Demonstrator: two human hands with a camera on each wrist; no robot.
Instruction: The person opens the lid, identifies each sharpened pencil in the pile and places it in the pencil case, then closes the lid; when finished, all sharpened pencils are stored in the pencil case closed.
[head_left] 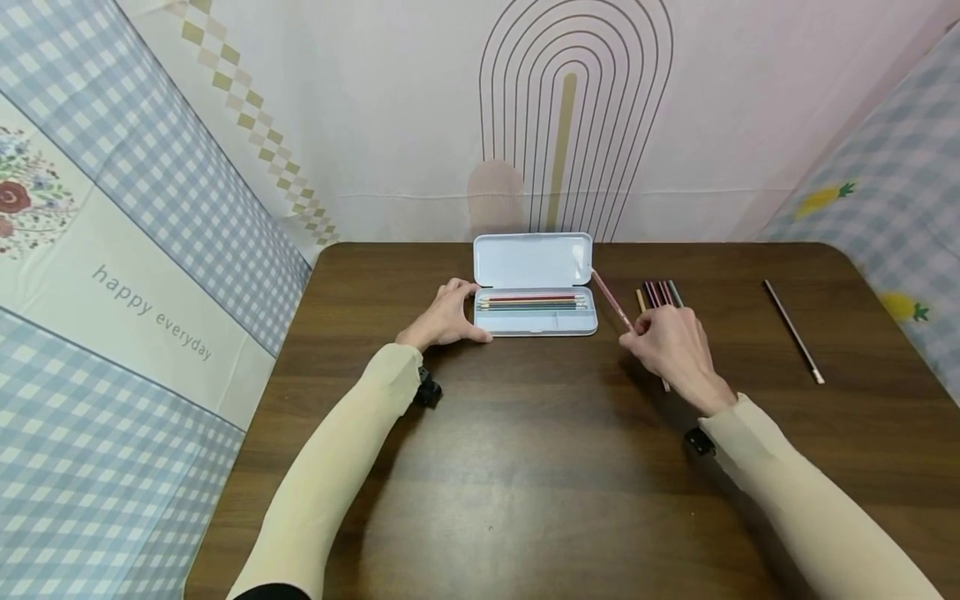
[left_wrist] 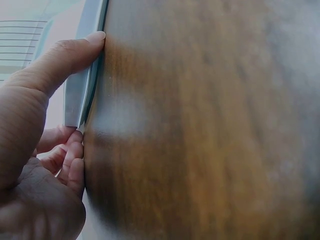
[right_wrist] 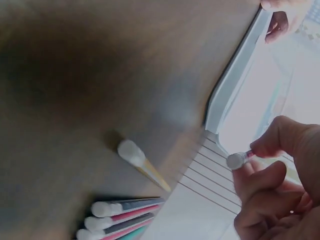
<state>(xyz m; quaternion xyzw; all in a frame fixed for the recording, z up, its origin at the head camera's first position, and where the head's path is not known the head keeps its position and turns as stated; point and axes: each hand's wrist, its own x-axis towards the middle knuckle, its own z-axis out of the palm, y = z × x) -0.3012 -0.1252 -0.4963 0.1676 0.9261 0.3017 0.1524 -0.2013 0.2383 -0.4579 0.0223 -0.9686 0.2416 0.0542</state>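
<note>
A pale blue pencil case [head_left: 517,322] lies with its lid [head_left: 525,260] raised at the back of the table. Several coloured pencils [head_left: 532,302] lie side by side in its rear compartment. My left hand [head_left: 447,317] holds the case's left end, thumb on the front edge and fingers round the side. Between thumb and fingers, my right hand [head_left: 672,346] pinches a pink pencil [head_left: 611,300] near its white-tipped end [right_wrist: 237,160]. That pencil slants up-left toward the case's right side. Beneath and behind the right hand lie several loose pencils [head_left: 662,293], partly hidden, and a yellow pencil [right_wrist: 156,176].
A single dark pencil [head_left: 793,332] lies apart on the right of the brown wooden table [head_left: 540,467]. Patterned cloth [head_left: 390,125] hangs behind the table and along both sides.
</note>
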